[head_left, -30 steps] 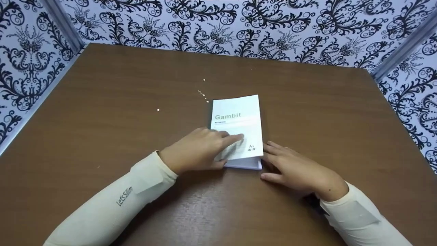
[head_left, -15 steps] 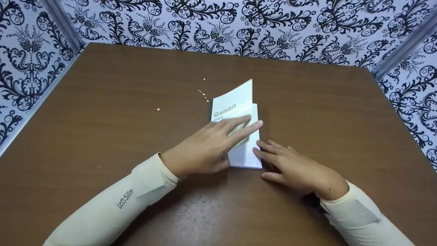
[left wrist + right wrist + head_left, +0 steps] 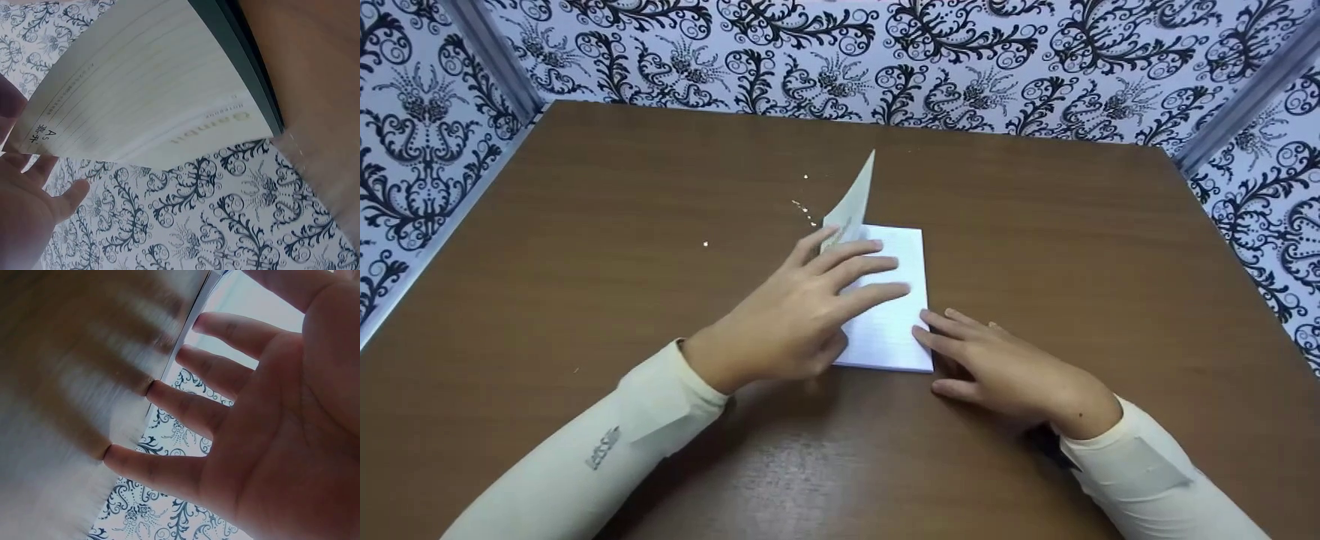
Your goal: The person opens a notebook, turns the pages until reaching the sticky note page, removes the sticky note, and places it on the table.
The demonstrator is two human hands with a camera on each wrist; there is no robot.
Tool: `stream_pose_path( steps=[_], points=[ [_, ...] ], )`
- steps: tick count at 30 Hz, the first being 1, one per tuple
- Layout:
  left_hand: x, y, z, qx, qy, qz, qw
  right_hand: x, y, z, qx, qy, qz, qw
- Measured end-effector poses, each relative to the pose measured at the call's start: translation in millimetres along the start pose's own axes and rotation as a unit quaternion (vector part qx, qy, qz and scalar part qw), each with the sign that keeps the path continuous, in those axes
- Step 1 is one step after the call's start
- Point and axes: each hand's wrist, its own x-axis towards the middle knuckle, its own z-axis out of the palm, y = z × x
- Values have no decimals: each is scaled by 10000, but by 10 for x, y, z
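A white-covered notebook lies on the brown table, its ruled page [image 3: 885,330] showing. Its front cover [image 3: 851,202] stands raised and curved along the left side; in the left wrist view, lines and lettering show on the cover [image 3: 152,95], beside a dark green spine [image 3: 242,62]. My left hand [image 3: 802,315] reaches over the notebook against the cover, fingers spread and mostly straight; exact contact is partly hidden. My right hand [image 3: 997,364] rests at the page's lower right edge, fingers extended. In the right wrist view, its fingertips [image 3: 160,391] touch the table.
The brown table [image 3: 660,180] spreads around the notebook. Several small white specks [image 3: 802,210] lie beyond it and to its left. Black-and-white patterned panels [image 3: 840,60] stand behind the table and at both sides.
The front cover has swung up and leftward, baring the ruled page. My left hand has spread its fingers and shifted slightly left. My right hand has hardly moved.
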Motion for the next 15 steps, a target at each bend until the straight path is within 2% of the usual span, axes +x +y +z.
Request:
stream_pose_path(
  steps=[15],
  points=[
    [-230, -69, -205, 566, 400, -131, 9975, -8, -24, -5, 98, -75, 113, 9999]
  ],
)
